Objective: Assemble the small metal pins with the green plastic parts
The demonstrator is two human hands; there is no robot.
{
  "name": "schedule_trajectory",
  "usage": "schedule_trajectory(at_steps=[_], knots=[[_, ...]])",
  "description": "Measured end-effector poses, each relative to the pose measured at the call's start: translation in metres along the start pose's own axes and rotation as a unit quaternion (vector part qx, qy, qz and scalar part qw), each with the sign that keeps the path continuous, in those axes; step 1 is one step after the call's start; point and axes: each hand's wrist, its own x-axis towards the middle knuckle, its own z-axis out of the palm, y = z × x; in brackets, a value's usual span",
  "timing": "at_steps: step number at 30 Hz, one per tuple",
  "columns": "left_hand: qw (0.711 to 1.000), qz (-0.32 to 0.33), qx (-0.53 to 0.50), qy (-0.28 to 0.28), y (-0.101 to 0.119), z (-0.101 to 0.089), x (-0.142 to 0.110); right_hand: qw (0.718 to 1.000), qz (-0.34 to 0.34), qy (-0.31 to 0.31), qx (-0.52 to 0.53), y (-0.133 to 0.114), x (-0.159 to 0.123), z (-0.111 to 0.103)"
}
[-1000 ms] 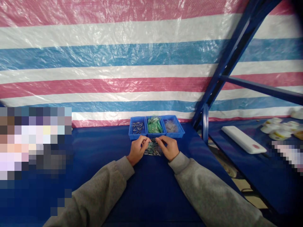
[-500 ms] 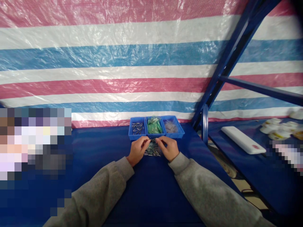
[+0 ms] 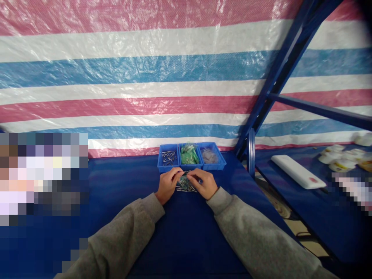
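Note:
My left hand (image 3: 169, 185) is closed, thumb and forefinger pinched on one end of a thin, dark metal piece (image 3: 186, 172). From the other side, the fingertips of my right hand (image 3: 205, 183) pinch the same piece, leaving only a short stretch visible. Its exact kind is too small to make out. Directly beneath both hands lies a loose pile of slim, shiny metal pieces (image 3: 185, 189) on the blue table (image 3: 186, 240), partly covered by my fingers.
Behind my hands, three joined blue bins hold metal pieces (image 3: 168, 158), green plastic packets (image 3: 189, 154) and clear plastic bags (image 3: 209, 155). A white oblong box (image 3: 298, 171) and several white containers (image 3: 343, 159) occupy the table at right. A blue metal frame (image 3: 270, 93) rises there.
My right hand has shifted slightly left, bringing its fingertips closer to those of my left hand. My left hand has hardly moved.

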Motion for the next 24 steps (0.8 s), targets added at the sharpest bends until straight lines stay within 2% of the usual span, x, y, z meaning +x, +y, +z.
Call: schedule_trajectory(at_steps=[4,12,24], knots=[[1.0,-0.017,-0.02,0.0,0.0006,-0.0001,-0.0002,1.0,-0.009,-0.02,0.004,-0.0001,-0.0004,0.0017],[1.0,0.012,-0.007,0.001,0.0044,-0.0014,0.0026,0.998,0.04,0.05,-0.012,0.0042,0.0009,-0.0006],[0.999,0.002,0.031,-0.023,0.0042,-0.0025,0.0022,0.999,0.015,0.03,-0.014,0.0056,0.0009,0.0013]])
